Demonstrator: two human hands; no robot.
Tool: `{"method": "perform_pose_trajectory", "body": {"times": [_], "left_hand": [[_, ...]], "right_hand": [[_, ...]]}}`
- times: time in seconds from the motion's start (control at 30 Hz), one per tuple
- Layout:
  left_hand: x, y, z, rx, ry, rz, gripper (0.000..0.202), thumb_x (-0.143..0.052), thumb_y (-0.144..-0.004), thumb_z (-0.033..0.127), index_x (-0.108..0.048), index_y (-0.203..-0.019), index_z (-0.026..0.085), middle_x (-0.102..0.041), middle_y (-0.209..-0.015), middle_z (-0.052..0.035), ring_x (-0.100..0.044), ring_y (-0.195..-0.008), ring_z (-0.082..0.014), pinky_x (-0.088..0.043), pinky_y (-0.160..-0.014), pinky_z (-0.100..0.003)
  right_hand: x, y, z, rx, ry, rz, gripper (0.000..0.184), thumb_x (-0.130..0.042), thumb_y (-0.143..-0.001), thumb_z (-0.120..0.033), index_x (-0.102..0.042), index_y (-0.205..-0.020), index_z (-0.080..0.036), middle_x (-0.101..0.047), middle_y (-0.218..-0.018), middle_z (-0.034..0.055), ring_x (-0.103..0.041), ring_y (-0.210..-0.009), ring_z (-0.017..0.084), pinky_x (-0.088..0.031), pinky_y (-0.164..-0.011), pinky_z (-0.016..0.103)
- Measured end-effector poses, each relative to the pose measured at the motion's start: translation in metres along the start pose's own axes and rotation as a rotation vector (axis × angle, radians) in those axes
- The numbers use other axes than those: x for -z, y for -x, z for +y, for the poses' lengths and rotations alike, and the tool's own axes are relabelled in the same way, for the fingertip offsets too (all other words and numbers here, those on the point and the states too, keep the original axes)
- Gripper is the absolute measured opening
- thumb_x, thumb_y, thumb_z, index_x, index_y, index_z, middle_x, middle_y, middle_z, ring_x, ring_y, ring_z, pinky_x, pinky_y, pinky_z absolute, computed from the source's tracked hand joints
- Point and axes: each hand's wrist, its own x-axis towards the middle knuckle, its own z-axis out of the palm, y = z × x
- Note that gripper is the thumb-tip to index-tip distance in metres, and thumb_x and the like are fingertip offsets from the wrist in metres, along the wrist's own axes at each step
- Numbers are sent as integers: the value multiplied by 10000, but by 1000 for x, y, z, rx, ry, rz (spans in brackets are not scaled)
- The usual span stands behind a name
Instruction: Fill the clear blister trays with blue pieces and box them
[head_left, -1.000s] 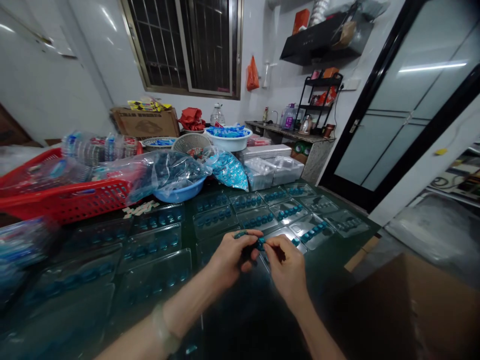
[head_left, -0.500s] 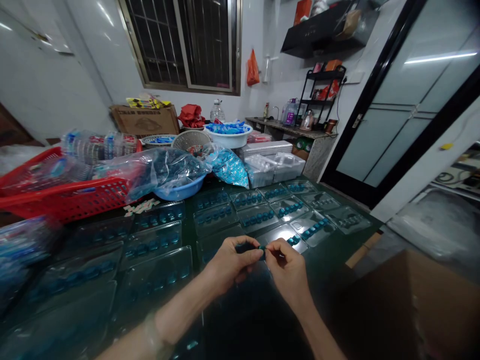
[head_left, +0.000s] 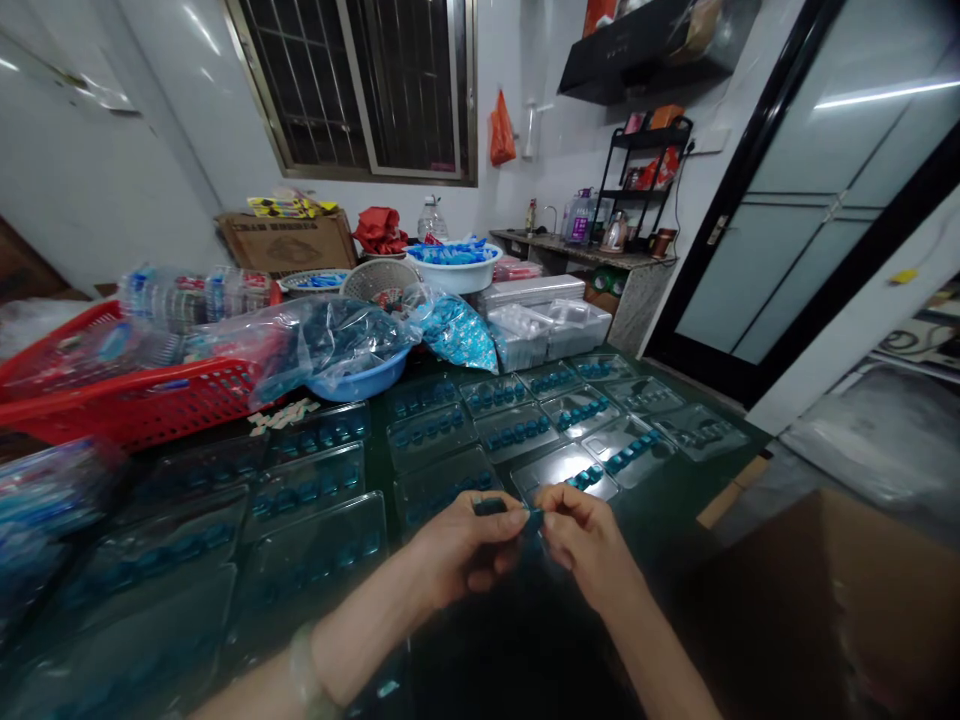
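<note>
Pale glossy walls hold a barred window and a black-framed frosted door.

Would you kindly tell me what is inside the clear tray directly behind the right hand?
The tray shows teal pieces towards its right; its near side is partly covered by the right hand, so anything there is hidden.

Before me: one barred window; one orange bag, hung on the wall beside it; one black rack and one kettle on a counter; to my right, one black-framed door.
</note>
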Motion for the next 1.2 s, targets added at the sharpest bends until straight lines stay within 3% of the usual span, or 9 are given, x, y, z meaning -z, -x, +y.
{"method": "perform_pose_trajectory", "body": {"times": [0.17, 0.33, 0.4, 0.53, 0.63, 0.73, 1.03, 1.1, 1.2], "left_hand": [[2, -1, -1, 11, -38, 15, 216, -603, -680, 336, -522, -696, 137, -421, -477, 18, -356, -396, -57, -123, -309, -159], [-1, -8, -6, 44, 64, -9, 183, -599, -689, 292, -509, -674, 133, -399, -519, 18, -368, -427, -54, -124, -314, -151], [-3, -11, -7, 84, 112, 27, 172, -600, -686, 281, -507, -682, 137, -397, -530, 20, -381, -435, -54, -136, -316, -143], [-7, -21, -6, 150, 154, 178, 199, -628, -653, 283, -518, -749, 148, -420, -558, 22, -407, -439, -52, -161, -318, -129], [-10, -30, -5, 151, 115, 201, 227, -627, -652, 311, -528, -768, 144, -420, -519, 26, -390, -416, -50, -164, -314, -125], [-12, -41, -9, 132, 78, 157, 235, -608, -668, 341, -530, -758, 137, -420, -490, 24, -381, -403, -53, -165, -310, -126], [-21, -76, -10, 139, 90, 46, 253, -587, -683, 372, -524, -713, 128, -420, -455, 20, -331, -363, -44, -152, -298, -132], [-20, -85, -7, 134, 149, 62, 263, -590, -679, 382, -527, -720, 129, -428, -483, 17, -350, -381, -47, -148, -298, -129], [-12, -94, -2, 147, 264, 130, 284, -561, -695, 394, -545, -788, 125, -464, -549, -3, -379, -408, -51, -161, -307, -128]], "right_hand": [[-4, 7, 6, -110, -355, -12, 88, -524, -732, -194, -467, -670, -170, -374, -510, -69, -245, -368, 15, -150, -336, 152], [1, 7, 10, -268, -688, -40, 185, -547, -687, -161, -466, -844, -216, -352, -541, -90, -169, -359, 7, -123, -306, 122], [6, 8, 9, -246, -591, -22, 207, -541, -710, -188, -475, -903, -223, -388, -572, -77, -213, -369, 11, -152, -309, 123], [12, 13, 1, 69, -21, 211, 295, -539, -740, -196, -484, -1024, -250, -517, -859, -5, -421, -509, 45, -348, -424, 168], [16, 15, -5, 217, 314, 189, 234, -533, -744, -200, -550, -976, -229, -535, -836, 9, -501, -652, 103, -418, -575, 223], [22, 12, -8, 284, 468, 159, 142, -505, -759, -197, -596, -867, -204, -546, -768, 15, -522, -709, 133, -418, -630, 245], [59, -9, -19, 135, 486, 94, 76, -541, -693, -158, -560, -761, -185, -530, -677, -16, -501, -620, 106, -404, -562, 214], [81, -26, -21, 97, 463, 89, 103, -549, -690, -180, -552, -793, -178, -527, -649, -29, -487, -567, 88, -393, -521, 199], [134, -74, -27, 85, 609, 230, 185, -544, -713, -282, -550, -853, -161, -527, -600, -43, -450, -460, 65, -367, -445, 189]]}}
